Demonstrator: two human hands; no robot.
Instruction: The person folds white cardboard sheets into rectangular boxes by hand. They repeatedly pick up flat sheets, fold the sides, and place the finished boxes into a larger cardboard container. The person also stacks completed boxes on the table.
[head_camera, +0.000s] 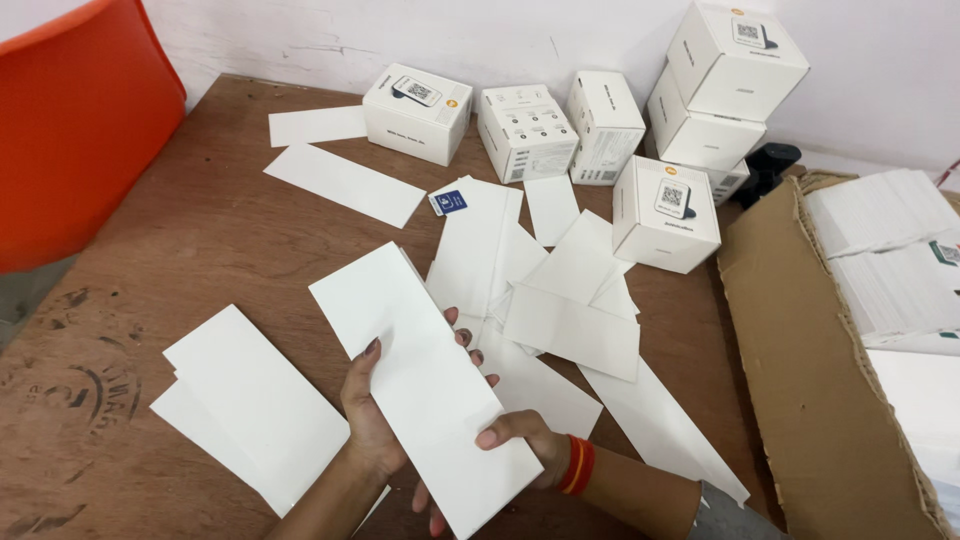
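1. I hold a long white rectangular card sheet (425, 375) in both hands, just above the near middle of the brown wooden bench (200, 230), tilted from far left to near right.
2. My left hand (372, 420) grips its left edge – thumb on top, fingers (470, 345) curled under and showing past the right edge.
3. My right hand (520, 440), with red bangles at the wrist, pinches the near right edge; its fingers are closed on the sheet.
4. A small stack of like white sheets (250, 400) lies to the left on the bench, and a loose scatter of white sheets (560, 300) spreads just beyond and to the right.
5. Small white cardboard boxes (665, 215) stand at the far side – some stacked by the wall.
6. An open brown carton (800, 330) sits at right.
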